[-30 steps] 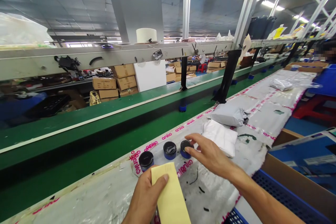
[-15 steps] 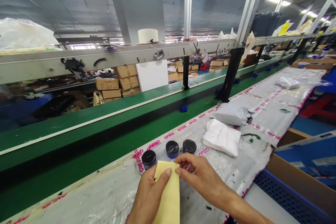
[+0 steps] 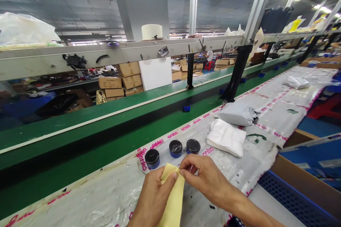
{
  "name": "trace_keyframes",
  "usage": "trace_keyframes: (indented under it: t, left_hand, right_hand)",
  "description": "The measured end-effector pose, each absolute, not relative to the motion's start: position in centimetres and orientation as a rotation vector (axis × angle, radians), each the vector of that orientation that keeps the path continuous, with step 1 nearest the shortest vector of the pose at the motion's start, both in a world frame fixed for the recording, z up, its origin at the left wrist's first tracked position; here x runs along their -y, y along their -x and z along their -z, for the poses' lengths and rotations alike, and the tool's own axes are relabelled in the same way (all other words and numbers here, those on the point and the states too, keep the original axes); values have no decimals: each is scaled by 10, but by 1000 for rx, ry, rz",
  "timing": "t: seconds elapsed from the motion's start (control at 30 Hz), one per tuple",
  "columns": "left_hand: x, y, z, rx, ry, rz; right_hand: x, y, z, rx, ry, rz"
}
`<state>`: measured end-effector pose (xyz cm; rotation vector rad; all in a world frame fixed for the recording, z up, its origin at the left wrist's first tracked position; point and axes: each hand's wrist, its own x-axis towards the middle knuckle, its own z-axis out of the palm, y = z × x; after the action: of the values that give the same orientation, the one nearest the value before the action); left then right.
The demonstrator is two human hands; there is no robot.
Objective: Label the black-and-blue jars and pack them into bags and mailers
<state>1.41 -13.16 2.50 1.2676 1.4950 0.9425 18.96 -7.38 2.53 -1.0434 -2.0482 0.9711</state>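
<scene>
A strip of yellow paper (image 3: pixel 174 197) is held over the table (image 3: pixel 106 202), on the near-edge side of three dark-lidded jars. The left hand (image 3: pixel 153 195) grips it along its side, thumb pressed on top; the right hand (image 3: pixel 204 173) pinches its upper corner between thumb and forefinger. The left jar (image 3: pixel 152 158), middle jar (image 3: pixel 176 148) and right jar (image 3: pixel 193 146) stand upright near the table's far edge, the latter two close together. Farther along that edge lie a folded white cloth (image 3: pixel 226 137) and a grey bag (image 3: pixel 236 114). Beyond the far edge runs a green conveyor (image 3: pixel 128 131).
</scene>
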Motion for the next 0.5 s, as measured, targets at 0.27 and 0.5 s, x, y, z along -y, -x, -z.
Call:
trace_keyframes:
  t: [0.27,0.5]
  left_hand:
    - [132,-16,-17,-1723,-1637,-845]
    - [130,-16,-8,-1846,-1825,-771]
  right_hand:
    - [75,-190,-23,2105,1125,-848]
    - [76,-189,-24,2079,1160,-899]
